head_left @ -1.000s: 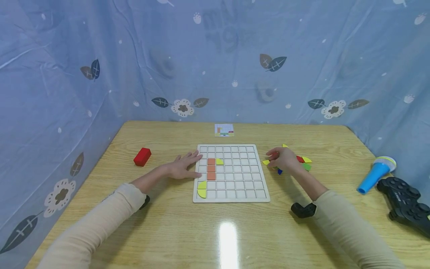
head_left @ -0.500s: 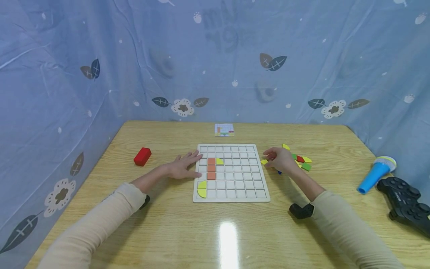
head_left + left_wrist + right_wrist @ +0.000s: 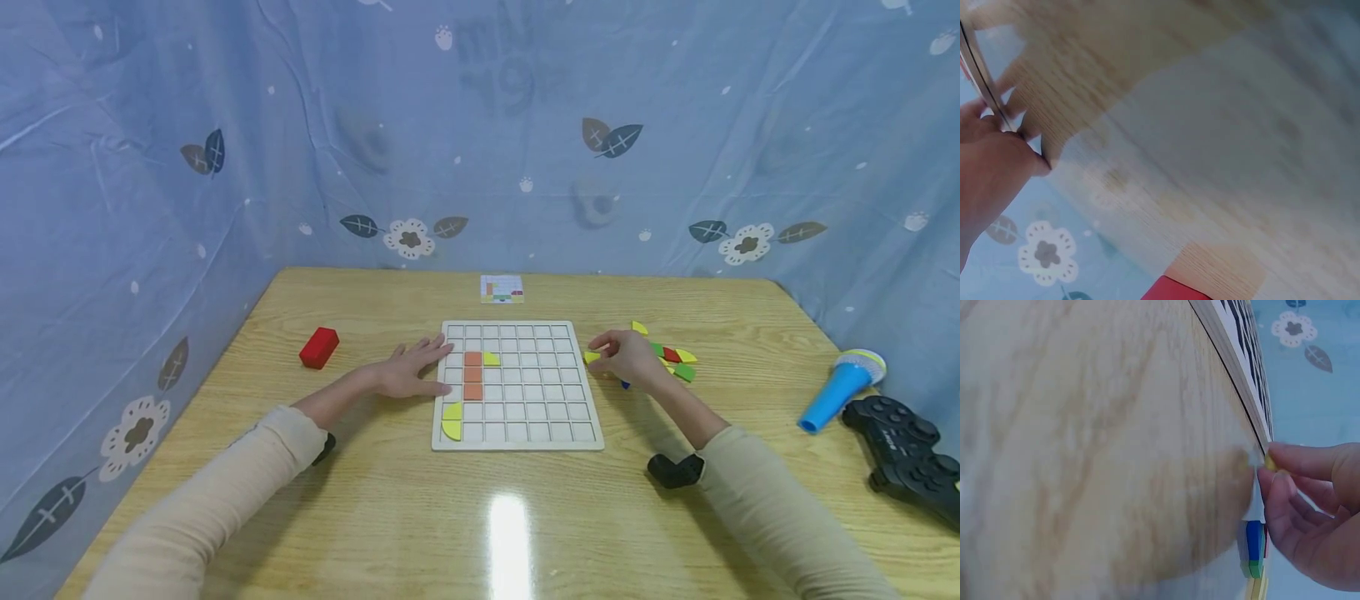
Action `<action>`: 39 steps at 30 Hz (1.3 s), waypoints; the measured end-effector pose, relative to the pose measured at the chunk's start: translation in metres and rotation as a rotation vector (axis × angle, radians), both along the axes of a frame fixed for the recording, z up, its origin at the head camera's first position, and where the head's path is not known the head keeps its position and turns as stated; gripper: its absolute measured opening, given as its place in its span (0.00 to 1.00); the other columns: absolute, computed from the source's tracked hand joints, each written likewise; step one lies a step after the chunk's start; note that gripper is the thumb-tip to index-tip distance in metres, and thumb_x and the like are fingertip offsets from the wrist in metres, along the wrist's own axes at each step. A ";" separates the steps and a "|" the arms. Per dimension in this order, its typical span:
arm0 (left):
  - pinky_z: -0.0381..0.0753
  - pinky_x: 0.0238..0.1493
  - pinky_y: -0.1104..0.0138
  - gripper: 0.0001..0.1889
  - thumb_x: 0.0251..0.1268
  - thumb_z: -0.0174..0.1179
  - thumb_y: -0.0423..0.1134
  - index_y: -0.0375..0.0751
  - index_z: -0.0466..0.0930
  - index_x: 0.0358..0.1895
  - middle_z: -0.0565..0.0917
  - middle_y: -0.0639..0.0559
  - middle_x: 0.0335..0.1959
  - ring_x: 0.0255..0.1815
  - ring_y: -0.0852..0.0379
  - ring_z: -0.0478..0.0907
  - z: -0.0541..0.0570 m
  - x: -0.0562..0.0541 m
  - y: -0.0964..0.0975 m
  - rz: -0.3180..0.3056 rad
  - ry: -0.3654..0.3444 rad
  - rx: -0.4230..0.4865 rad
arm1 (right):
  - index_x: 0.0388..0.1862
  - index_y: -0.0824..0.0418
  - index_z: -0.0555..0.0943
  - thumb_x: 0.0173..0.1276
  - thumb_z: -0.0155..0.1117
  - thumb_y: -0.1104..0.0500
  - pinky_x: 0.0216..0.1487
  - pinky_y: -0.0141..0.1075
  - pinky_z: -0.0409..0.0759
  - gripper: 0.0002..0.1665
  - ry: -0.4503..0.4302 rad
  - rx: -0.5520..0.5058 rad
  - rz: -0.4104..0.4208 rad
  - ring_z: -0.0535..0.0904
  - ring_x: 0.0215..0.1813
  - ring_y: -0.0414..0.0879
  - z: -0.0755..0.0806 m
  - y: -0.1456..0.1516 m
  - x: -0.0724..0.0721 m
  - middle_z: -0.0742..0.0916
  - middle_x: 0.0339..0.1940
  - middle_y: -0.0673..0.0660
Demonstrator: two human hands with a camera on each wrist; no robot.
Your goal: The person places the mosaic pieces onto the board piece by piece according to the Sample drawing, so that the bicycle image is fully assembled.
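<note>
My right hand [image 3: 628, 360] pinches a yellow quarter-circle tile [image 3: 592, 357] between thumb and fingers, just right of the white grid board [image 3: 536, 392]. In the right wrist view the yellow tile [image 3: 1270, 462] sits at the fingertips, close to the board's edge. My left hand [image 3: 408, 372] lies with spread fingers on the board's left edge; the left wrist view shows that hand [image 3: 1000, 159] at the rim. On the board are a column of orange squares [image 3: 473, 375], a yellow tile [image 3: 491, 359] beside its top, and two yellow tiles [image 3: 452, 422] at lower left.
Several loose coloured tiles [image 3: 671, 355] lie beyond the right hand, and a blue tile [image 3: 1254, 540] is below it. A pattern card [image 3: 502, 289] lies behind the board. A red block [image 3: 319, 348] is at left; a blue toy microphone [image 3: 840, 390] and black game controller [image 3: 903, 450] at right.
My right hand has shifted slightly left toward the board, uncovering green and red tiles behind it. The yellow tile at its fingertips has turned. My left hand has stayed put.
</note>
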State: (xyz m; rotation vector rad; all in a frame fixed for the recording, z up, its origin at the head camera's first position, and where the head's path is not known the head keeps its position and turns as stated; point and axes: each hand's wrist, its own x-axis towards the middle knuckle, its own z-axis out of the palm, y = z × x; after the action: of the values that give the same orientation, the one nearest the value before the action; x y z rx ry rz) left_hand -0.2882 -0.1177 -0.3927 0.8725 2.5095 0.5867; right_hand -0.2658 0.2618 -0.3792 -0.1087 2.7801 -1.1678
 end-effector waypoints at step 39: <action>0.28 0.67 0.41 0.42 0.69 0.53 0.54 0.39 0.43 0.77 0.38 0.41 0.77 0.75 0.41 0.31 0.004 0.002 0.000 -0.001 0.004 0.014 | 0.50 0.69 0.81 0.69 0.62 0.59 0.35 0.36 0.79 0.16 -0.274 -0.284 0.387 0.82 0.33 0.48 0.002 -0.068 0.020 0.87 0.32 0.60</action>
State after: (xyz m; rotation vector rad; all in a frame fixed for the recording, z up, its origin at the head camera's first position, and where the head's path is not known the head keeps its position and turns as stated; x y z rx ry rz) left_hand -0.2865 -0.1173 -0.3889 0.8804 2.5109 0.6037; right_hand -0.2461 0.1937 -0.3768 -0.4531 2.2165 -1.3425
